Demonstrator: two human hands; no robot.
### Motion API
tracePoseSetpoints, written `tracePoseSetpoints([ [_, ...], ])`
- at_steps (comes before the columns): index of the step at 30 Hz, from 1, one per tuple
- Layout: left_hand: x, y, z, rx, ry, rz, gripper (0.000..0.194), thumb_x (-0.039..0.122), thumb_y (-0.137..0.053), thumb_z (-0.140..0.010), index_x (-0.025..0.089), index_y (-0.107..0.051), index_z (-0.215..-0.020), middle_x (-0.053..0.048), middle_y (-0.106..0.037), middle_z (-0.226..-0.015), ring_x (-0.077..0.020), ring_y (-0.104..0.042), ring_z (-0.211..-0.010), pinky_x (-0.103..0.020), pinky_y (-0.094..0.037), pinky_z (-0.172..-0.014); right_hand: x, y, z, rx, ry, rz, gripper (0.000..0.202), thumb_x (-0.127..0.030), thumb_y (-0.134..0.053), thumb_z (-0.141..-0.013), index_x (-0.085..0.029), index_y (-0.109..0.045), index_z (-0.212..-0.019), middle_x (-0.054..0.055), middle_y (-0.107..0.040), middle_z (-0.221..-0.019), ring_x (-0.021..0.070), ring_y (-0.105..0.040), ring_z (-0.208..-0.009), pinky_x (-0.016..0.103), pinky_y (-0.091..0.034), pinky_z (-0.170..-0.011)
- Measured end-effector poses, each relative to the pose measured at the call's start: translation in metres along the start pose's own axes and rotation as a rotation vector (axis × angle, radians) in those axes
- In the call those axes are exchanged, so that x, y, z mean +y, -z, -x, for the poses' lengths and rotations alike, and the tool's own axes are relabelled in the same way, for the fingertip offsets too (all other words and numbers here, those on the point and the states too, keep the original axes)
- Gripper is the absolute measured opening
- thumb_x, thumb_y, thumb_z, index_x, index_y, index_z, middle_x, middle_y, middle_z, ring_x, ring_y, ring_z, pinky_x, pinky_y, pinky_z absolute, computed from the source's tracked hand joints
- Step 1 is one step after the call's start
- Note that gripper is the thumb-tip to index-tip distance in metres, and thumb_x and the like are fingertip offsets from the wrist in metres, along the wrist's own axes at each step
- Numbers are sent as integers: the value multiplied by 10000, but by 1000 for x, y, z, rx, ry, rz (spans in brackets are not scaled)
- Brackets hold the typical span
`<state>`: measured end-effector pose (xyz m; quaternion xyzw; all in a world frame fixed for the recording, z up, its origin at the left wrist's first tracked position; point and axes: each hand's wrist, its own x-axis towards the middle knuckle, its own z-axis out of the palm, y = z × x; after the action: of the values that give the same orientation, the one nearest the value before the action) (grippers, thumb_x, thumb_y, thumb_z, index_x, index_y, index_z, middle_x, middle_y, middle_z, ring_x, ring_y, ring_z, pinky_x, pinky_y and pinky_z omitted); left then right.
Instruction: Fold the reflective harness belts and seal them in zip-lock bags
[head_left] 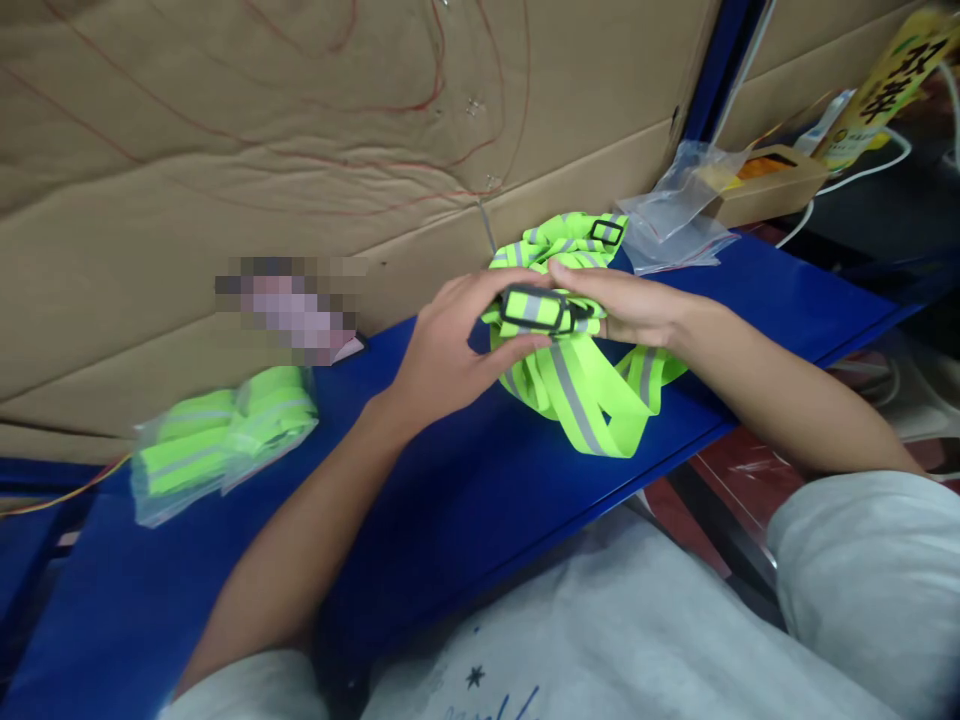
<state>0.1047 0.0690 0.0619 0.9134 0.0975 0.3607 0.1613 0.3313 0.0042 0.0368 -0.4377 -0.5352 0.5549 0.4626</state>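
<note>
Both my hands hold a neon yellow-green strap [577,395] with a grey reflective stripe, above the blue table. My left hand [457,345] grips a folded part of it between thumb and fingers, around a black rectangular buckle [533,309]. From the other side my right hand [630,300] closes on the same folded bundle, its fingers partly hidden behind the strap. Loops of strap hang below the hands toward the table. Just behind them lies more of the neon strap [570,235], with another black buckle [607,233].
On the blue table [450,500], bagged neon straps [225,430] lie at the left. A pixelated item [296,310] leans on the cardboard wall [337,150]. Clear plastic bags [675,225] and a cardboard box [772,190] are at the back right, near a yellow package [885,95].
</note>
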Motion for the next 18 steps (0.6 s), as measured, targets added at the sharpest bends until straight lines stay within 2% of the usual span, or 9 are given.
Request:
tracePoseSetpoints([
  [2, 5, 0, -3, 146, 137, 110, 415, 464, -744, -905, 254, -645, -1249, -48, -732, -1199, -233, -704, -1103, -379, -556, -977, 2, -1, -2, -17, 24, 7, 609, -767, -514, -934, -260, -721, -1200, 56, -749, -1176, 223, -721, -1013, 349, -627, -835],
  [4, 4, -4, -5, 297, 288, 257, 382, 490, -726, -916, 233, -646, -1187, -47, -730, -1150, -206, -705, -1065, -322, -561, -929, 3, -3, -2, 24, 124, 105, 667, -798, -420, -952, -265, -694, -1245, 64, -742, -1174, 245, -713, -1041, 395, -622, -878],
  [5, 2, -6, -5, 342, 386, 360, 370, 503, -736, -906, 226, -656, -1139, -42, -733, -1100, -197, -708, -1030, -304, -561, -901, 2, -5, -1, 55, 199, 186, 672, -795, -416, -956, -265, -676, -1278, 65, -724, -1225, 260, -694, -1110, 430, -604, -944],
  [7, -3, -10, -5, 358, 600, 573, 325, 482, -750, -899, 214, -667, -1063, -31, -728, -1019, -177, -705, -943, -273, -560, -820, 0, -9, 1, 106, 387, 381, 678, -771, -536, -920, -270, -620, -1369, 63, -638, -1399, 295, -596, -1308, 499, -508, -1114],
  [9, -7, -11, -5, 318, 779, 773, 227, 406, -725, -931, 201, -673, -1013, -23, -721, -986, -146, -690, -876, -239, -550, -763, -1, -15, 5, 126, 547, 560, 768, -705, -722, -830, -281, -555, -1449, 58, -542, -1521, 313, -485, -1436, 508, -383, -1234],
  [11, -8, -11, -4, 220, 865, 912, 188, 379, -682, -964, 192, -684, -984, -24, -714, -953, -122, -666, -798, -219, -539, -712, -1, -20, 7, 178, 639, 660, 804, -621, -817, -780, -288, -545, -1459, 60, -546, -1516, 312, -488, -1434, 482, -362, -1253],
  [13, -7, -9, -3, 48, 897, 962, 321, 501, -641, -972, 187, -705, -959, -39, -691, -856, -134, -633, -686, -240, -522, -621, 0, -22, 8, 277, 661, 685, 709, -589, -817, -796, -273, -598, -1392, 66, -615, -1425, 313, -559, -1352, 484, -424, -1201],
  [15, -5, -7, -2, -102, 952, 947, 544, 704, -570, -930, 181, -722, -938, -64, -652, -744, -194, -644, -653, -293, -527, -575, 2, -23, 8, 362, 636, 651, 602, -601, -817, -791, -250, -668, -1256, 69, -689, -1280, 313, -629, -1233, 484, -511, -1099],
  [18, -5, -5, -3, -115, 977, 896, 758, 865, -418, -881, 184, -729, -1004, -101, -684, -785, -329, -728, -898, -401, -610, -716, 4, -23, 5, 422, 532, 496, 506, -651, -806, -779, -221, -707, -1027, 45, -733, -995, 255, -698, -970, 408, -609, -853],
])
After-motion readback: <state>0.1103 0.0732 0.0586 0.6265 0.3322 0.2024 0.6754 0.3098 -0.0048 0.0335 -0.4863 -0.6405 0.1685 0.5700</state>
